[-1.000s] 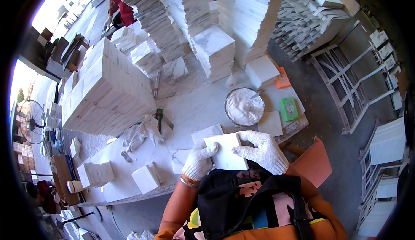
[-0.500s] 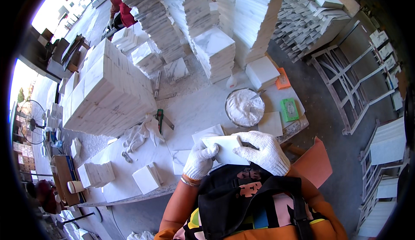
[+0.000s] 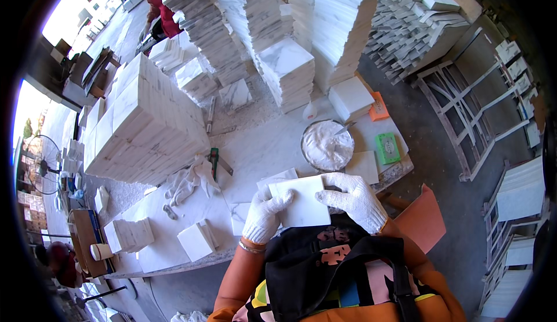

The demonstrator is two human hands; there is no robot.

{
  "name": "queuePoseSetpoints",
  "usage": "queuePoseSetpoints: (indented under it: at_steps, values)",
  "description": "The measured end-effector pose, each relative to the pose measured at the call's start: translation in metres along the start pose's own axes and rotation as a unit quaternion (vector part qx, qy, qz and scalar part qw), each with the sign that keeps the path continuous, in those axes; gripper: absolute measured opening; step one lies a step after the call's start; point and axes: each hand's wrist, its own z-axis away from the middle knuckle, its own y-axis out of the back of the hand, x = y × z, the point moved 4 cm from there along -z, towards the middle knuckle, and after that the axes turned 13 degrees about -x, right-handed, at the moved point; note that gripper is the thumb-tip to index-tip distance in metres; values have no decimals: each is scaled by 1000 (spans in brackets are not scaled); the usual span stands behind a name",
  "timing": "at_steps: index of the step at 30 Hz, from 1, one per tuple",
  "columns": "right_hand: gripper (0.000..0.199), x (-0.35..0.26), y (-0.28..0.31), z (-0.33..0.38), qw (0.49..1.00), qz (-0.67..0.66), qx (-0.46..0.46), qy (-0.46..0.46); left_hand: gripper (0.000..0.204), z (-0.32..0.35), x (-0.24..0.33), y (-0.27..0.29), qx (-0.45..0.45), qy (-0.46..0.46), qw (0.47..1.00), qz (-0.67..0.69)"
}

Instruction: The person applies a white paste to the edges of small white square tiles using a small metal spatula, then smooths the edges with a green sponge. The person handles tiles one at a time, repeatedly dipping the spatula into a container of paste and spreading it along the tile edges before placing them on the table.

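Observation:
A square white marble tile is held up in front of my body, above the near edge of the table. My left hand, in a white knit glove, grips its left side with the thumb on the face. On the opposite side my right hand, gloved the same way, pinches the edge between thumb and fingers. Behind the held tile, partly covered, lie more flat tiles on the tabletop. Just beyond is a round bowl of white paste with a blade-like tool standing in it.
Tall tile stacks rise at the back, and a large tile block stands left. Nearer are a loose glove, a green-handled tool, small tile piles and a green box. A metal rack stands right.
The tile has been turned, so its broad face now shows squarely. My right hand has shifted slightly left and its grip has moved to the tile's upper right edge.

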Motion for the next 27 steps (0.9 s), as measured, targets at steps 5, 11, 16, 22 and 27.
queuePoseSetpoints:
  at_steps: [5,11,16,22,27]
  values:
    - [35,10,0,-4,990,-128,-23,-54,32,0,6,-6,19,43,999,26]
    - [35,18,-1,-8,982,-174,-43,-52,30,0,3,-3,19,42,998,45]
    - [34,29,0,-12,978,-200,-37,-50,30,-1,3,-4,13,42,998,45]
    - [35,35,2,-13,976,-212,-37,-44,35,-4,-2,0,14,49,997,52]
    - [37,38,4,-14,980,-197,-36,-21,43,-9,-9,4,-7,46,995,90]
